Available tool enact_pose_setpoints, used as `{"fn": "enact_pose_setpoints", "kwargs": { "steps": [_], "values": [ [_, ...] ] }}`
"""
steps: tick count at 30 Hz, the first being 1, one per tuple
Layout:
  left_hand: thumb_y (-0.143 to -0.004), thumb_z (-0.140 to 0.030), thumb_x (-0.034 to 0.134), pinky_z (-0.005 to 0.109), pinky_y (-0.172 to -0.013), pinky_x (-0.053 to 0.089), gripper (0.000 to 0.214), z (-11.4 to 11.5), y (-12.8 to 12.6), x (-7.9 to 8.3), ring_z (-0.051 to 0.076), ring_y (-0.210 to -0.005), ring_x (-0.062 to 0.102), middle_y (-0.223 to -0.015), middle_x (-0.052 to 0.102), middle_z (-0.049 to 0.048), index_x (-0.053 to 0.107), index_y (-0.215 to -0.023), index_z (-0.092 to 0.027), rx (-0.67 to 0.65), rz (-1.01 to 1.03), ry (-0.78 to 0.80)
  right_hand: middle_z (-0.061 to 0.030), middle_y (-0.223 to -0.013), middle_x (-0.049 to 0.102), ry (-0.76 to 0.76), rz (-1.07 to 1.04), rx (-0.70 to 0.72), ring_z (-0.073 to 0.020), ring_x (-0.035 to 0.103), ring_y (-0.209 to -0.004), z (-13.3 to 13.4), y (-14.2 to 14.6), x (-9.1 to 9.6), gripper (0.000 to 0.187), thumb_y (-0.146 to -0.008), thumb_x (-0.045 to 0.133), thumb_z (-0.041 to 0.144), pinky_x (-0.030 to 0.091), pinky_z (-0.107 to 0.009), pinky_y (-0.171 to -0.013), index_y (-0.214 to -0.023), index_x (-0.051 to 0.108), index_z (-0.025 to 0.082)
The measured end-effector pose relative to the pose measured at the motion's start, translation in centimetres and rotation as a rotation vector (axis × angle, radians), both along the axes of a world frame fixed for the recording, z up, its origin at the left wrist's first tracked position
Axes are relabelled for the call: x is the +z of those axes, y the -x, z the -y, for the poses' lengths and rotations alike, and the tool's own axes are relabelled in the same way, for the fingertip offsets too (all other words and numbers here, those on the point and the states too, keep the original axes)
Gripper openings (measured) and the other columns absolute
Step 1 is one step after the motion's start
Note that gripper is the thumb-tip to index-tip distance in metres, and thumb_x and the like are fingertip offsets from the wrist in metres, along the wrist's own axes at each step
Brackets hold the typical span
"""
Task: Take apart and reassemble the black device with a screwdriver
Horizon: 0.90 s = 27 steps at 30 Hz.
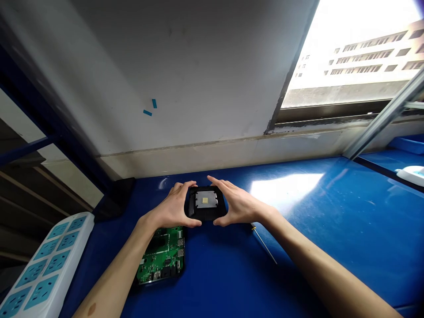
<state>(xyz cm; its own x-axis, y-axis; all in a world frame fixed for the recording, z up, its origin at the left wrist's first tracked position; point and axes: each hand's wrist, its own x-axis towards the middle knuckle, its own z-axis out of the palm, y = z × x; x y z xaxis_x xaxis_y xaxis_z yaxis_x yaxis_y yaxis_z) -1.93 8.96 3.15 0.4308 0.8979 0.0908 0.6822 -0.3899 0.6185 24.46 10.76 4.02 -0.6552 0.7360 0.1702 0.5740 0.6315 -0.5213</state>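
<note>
A small black square housing (206, 204) with a silvery metal plate and a tiny yellow pad in its middle is held between both hands above the blue bench. My left hand (175, 207) grips its left side, thumb at the near corner and fingers round the far edge. My right hand (236, 204) grips its right side the same way. A green circuit board (162, 256) with ports along its right edge lies flat on the bench, partly under my left forearm.
The blue bench top (298, 229) runs to a white wall. A white power strip with blue sockets (49, 260) lies at the left edge. A thin screwdriver (263, 243) lies beside my right wrist. A white object (412, 173) sits far right, under a window.
</note>
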Motion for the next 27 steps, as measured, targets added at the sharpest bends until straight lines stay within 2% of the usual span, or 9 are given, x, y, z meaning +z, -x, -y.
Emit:
{"fn": "enact_pose_setpoints", "kwargs": {
  "steps": [5, 11, 13, 15, 17, 18, 20, 23, 27],
  "values": [
    [-0.057, -0.049, 0.095, 0.064, -0.11, 0.042, 0.112, 0.03, 0.06, 0.09, 0.042, -0.134, 0.045, -0.142, 0.046, 0.0126, 0.035, -0.151, -0.033, -0.003, 0.005, -0.004, -0.0158, -0.145, 0.054, -0.012, -0.03, 0.003, -0.0373, 0.053, -0.132, 0.23, -0.02, 0.09, 0.124, -0.06, 0.089, 0.038, 0.047, -0.053, -0.106, -0.162, 0.019, 0.028],
    [-0.058, -0.048, 0.095, 0.063, -0.11, 0.042, 0.11, 0.03, 0.1, 0.2, 0.043, -0.135, 0.043, -0.141, 0.046, 0.013, 0.036, -0.15, -0.031, -0.004, 0.009, -0.006, -0.0176, -0.137, 0.057, -0.047, 0.032, -0.019, -0.0373, 0.056, -0.124, 0.27, 0.24, 0.15, 0.134, -0.061, 0.089, 0.04, 0.05, -0.054, -0.103, -0.165, 0.008, 0.022],
    [-0.058, -0.047, 0.095, 0.062, -0.109, 0.043, 0.107, 0.08, 0.05, 0.25, 0.042, -0.134, 0.043, -0.139, 0.046, 0.0121, 0.038, -0.147, -0.031, -0.004, 0.017, -0.015, -0.0156, -0.137, 0.055, -0.082, 0.058, -0.004, -0.0373, 0.057, -0.122, 0.28, 0.19, 0.0, 0.125, -0.062, 0.088, 0.042, 0.052, -0.054, -0.099, -0.164, 0.018, 0.029],
    [-0.058, -0.046, 0.094, 0.061, -0.109, 0.044, 0.103, 0.15, 0.0, 0.36, 0.041, -0.133, 0.044, -0.137, 0.045, 0.0111, 0.04, -0.144, -0.031, -0.003, 0.025, -0.022, -0.0138, -0.139, 0.051, -0.116, 0.08, 0.016, -0.0373, 0.056, -0.123, 0.3, 0.05, -0.17, 0.103, -0.063, 0.087, 0.045, 0.053, -0.052, -0.098, -0.156, 0.042, 0.035],
    [-0.058, -0.044, 0.094, 0.06, -0.109, 0.045, 0.101, 0.22, -0.04, 0.5, 0.04, -0.132, 0.045, -0.135, 0.046, 0.0103, 0.041, -0.143, -0.031, -0.004, 0.032, -0.024, -0.0136, -0.143, 0.048, -0.141, 0.084, 0.021, -0.0381, 0.055, -0.126, 0.32, -0.04, -0.29, 0.092, -0.064, 0.087, 0.047, 0.053, -0.052, -0.099, -0.148, 0.053, 0.035],
    [-0.058, -0.044, 0.094, 0.059, -0.109, 0.045, 0.1, 0.23, -0.04, 0.57, 0.04, -0.132, 0.045, -0.134, 0.046, 0.0099, 0.042, -0.142, -0.032, -0.006, 0.035, -0.025, -0.0139, -0.143, 0.048, -0.146, 0.077, 0.016, -0.0382, 0.055, -0.126, 0.33, -0.03, -0.31, 0.097, -0.064, 0.086, 0.047, 0.053, -0.052, -0.099, -0.152, 0.048, 0.035],
    [-0.057, -0.043, 0.094, 0.059, -0.109, 0.045, 0.099, 0.21, -0.04, 0.62, 0.04, -0.132, 0.045, -0.134, 0.047, 0.0094, 0.042, -0.141, -0.032, -0.006, 0.043, -0.029, -0.0147, -0.138, 0.052, -0.148, 0.064, -0.001, -0.0379, 0.056, -0.122, 0.34, 0.09, -0.3, 0.12, -0.063, 0.087, 0.045, 0.053, -0.053, -0.098, -0.163, 0.022, 0.032],
    [-0.056, -0.041, 0.095, 0.061, -0.11, 0.044, 0.098, 0.09, -0.03, 0.5, 0.04, -0.132, 0.045, -0.133, 0.049, 0.0093, 0.044, -0.139, -0.031, -0.002, 0.05, -0.03, -0.0148, -0.129, 0.058, -0.144, 0.065, -0.021, -0.0375, 0.057, -0.114, 0.35, 0.39, -0.32, 0.145, -0.06, 0.089, 0.043, 0.053, -0.055, -0.096, -0.164, -0.011, 0.026],
    [-0.056, -0.041, 0.095, 0.061, -0.109, 0.043, 0.099, 0.04, 0.04, 0.39, 0.041, -0.131, 0.045, -0.132, 0.048, 0.0097, 0.043, -0.139, -0.031, 0.0, 0.048, -0.018, -0.017, -0.135, 0.057, -0.141, 0.049, -0.012, -0.039, 0.055, -0.117, 0.39, 0.52, -0.43, 0.147, -0.06, 0.09, 0.043, 0.051, -0.057, -0.098, -0.163, -0.014, 0.024]
  ]
}}
